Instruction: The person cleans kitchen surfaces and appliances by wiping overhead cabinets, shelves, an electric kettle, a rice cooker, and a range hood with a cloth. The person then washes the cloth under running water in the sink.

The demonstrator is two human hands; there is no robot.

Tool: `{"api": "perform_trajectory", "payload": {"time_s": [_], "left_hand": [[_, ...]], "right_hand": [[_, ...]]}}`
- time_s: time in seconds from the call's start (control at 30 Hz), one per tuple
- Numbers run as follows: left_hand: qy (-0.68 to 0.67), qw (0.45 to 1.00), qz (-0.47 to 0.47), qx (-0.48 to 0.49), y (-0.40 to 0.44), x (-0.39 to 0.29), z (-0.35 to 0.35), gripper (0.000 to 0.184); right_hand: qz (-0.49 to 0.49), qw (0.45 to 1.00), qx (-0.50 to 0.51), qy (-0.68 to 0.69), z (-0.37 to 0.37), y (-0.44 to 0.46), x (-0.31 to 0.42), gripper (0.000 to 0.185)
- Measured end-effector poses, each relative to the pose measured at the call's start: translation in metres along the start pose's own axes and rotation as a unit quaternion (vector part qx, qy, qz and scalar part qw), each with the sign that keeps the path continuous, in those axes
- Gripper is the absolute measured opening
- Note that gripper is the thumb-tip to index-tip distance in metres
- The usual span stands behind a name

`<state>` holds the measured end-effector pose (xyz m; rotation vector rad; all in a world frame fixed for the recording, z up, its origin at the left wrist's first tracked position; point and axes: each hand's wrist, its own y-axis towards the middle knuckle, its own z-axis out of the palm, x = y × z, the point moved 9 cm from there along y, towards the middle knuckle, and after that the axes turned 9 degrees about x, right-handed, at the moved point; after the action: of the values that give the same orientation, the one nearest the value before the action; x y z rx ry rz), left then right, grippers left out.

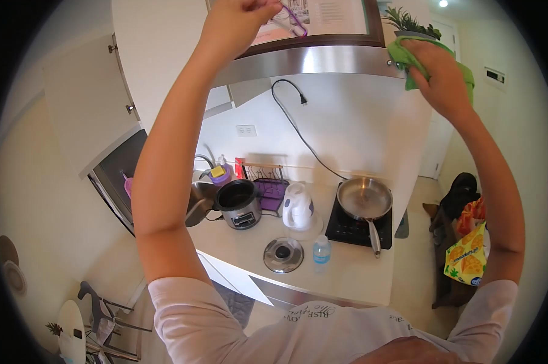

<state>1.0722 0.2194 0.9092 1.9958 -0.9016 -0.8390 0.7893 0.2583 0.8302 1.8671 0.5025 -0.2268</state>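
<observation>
The right hand (435,76) grips a green fabric cloth (467,76) at the silvery metal ledge's (322,61) end; a sideways slip could topple the spiky green potted plant (407,23). The left hand (234,27) pinches (on what, I cannot tell).

The cloth (470,76) at two o'clock was green. The bag (466,258) at four o'clock was yellow with orange pineapples. The stove (342,229) was black, the kettle (293,212) white, and the bottle (321,251) at five o'clock light blue.
</observation>
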Motion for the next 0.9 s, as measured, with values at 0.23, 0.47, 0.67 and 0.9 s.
{"api": "perform_trajectory", "payload": {"time_s": [0.23,0.47,0.67,0.9], "left_hand": [[0.051,0.998,0.005,-0.022,-0.091,0.055,-0.039,0.025],[-0.062,0.993,-0.095,-0.014,-0.216,0.164,-0.084,0.011],[-0.312,0.941,-0.130,-0.003,-0.285,0.225,-0.079,0.010],[-0.440,0.892,-0.102,0.015,-0.284,0.261,-0.041,0.015]], "right_hand": [[-0.031,0.990,-0.069,-0.120,0.038,0.031,0.084,0.049],[-0.014,0.993,-0.110,-0.052,0.102,0.090,0.189,0.052],[-0.064,0.988,-0.144,-0.006,0.168,0.169,0.297,0.050],[-0.096,0.987,-0.126,-0.018,0.210,0.226,0.361,0.048]]}}
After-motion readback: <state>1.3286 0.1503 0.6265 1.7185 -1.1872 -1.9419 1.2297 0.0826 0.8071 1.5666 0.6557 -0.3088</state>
